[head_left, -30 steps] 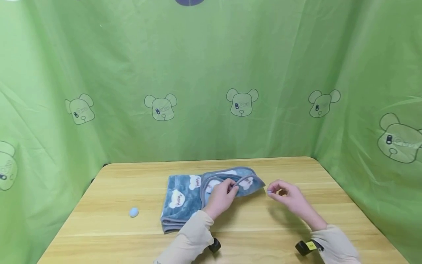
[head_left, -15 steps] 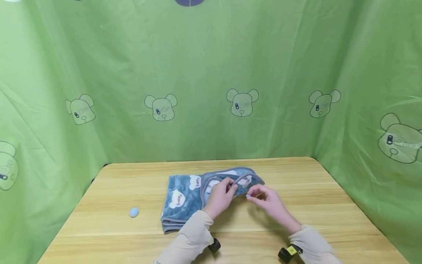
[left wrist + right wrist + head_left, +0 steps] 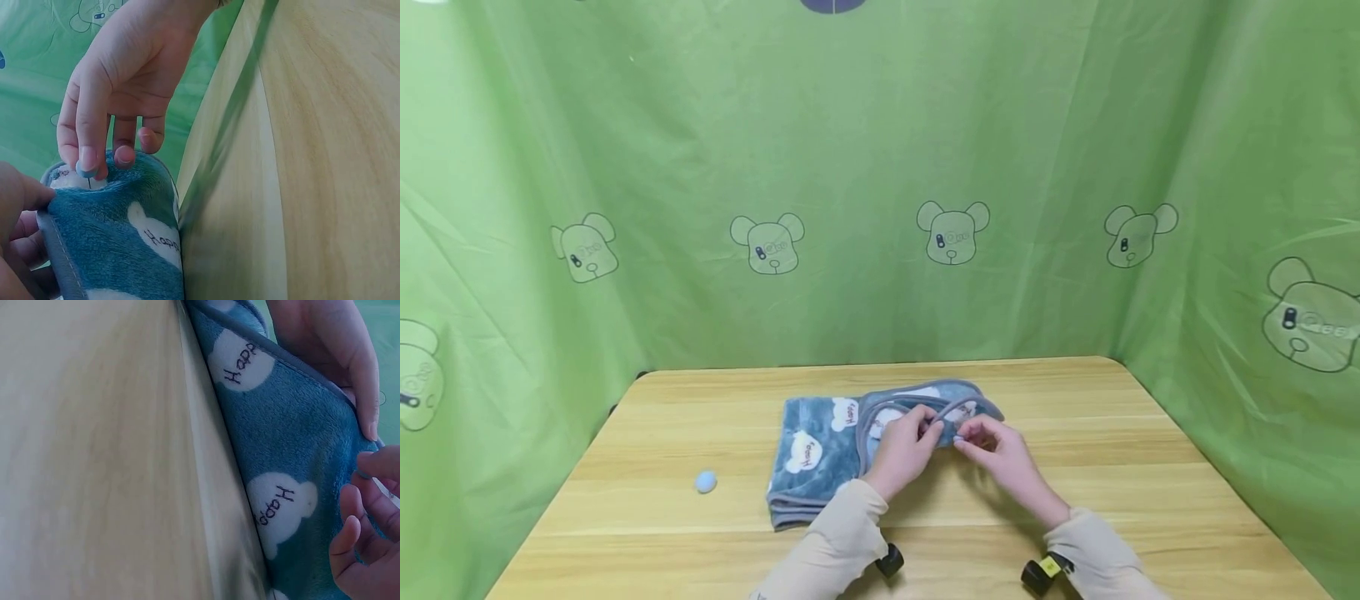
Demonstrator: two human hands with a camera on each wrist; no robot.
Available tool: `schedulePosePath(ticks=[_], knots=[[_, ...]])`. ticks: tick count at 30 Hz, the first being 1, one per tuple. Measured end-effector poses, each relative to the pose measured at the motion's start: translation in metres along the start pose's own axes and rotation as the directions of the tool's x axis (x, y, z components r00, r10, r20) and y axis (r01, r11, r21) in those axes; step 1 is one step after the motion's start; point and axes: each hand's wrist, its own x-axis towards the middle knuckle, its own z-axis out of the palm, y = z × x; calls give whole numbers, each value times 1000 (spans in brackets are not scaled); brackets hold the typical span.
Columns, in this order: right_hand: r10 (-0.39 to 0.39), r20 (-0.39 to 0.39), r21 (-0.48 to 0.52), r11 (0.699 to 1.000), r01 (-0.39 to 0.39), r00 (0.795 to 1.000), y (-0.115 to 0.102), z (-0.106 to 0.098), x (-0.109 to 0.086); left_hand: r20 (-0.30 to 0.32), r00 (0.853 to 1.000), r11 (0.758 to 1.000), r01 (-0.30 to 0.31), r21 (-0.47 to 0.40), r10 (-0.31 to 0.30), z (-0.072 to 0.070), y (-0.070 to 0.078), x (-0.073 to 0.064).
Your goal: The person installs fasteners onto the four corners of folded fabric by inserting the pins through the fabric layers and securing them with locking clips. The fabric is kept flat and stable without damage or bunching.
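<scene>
A folded teal fleece blanket with grey piping and white "Happy" patches lies mid-table. Its right part is lifted and turned back. My left hand pinches the piped edge between thumb and fingers, and the left wrist view shows this hand at the fold. Close beside it, my right hand pinches a pin with a pale blue head. The thin dark shaft of the pin points down at the fleece, its tip right at the pile. In the right wrist view, the right fingertips mostly cover the pin.
A small light blue ball lies on the wooden table, left of the blanket. Green curtains with bear-face prints hang around the back and sides. A black wrist camera sits under the right sleeve.
My right hand has moved left from beyond the blanket's right corner, bringing the pin up to the fleece beside my left hand. The left hand keeps its grip on the edge.
</scene>
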Motion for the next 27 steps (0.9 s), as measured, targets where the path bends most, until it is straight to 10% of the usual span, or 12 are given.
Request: schedulePosePath(ticks=[27], knots=[[-151, -196, -271, 958, 95, 969, 3, 7, 11, 46, 999, 1000, -12, -16, 13, 2, 5, -5]])
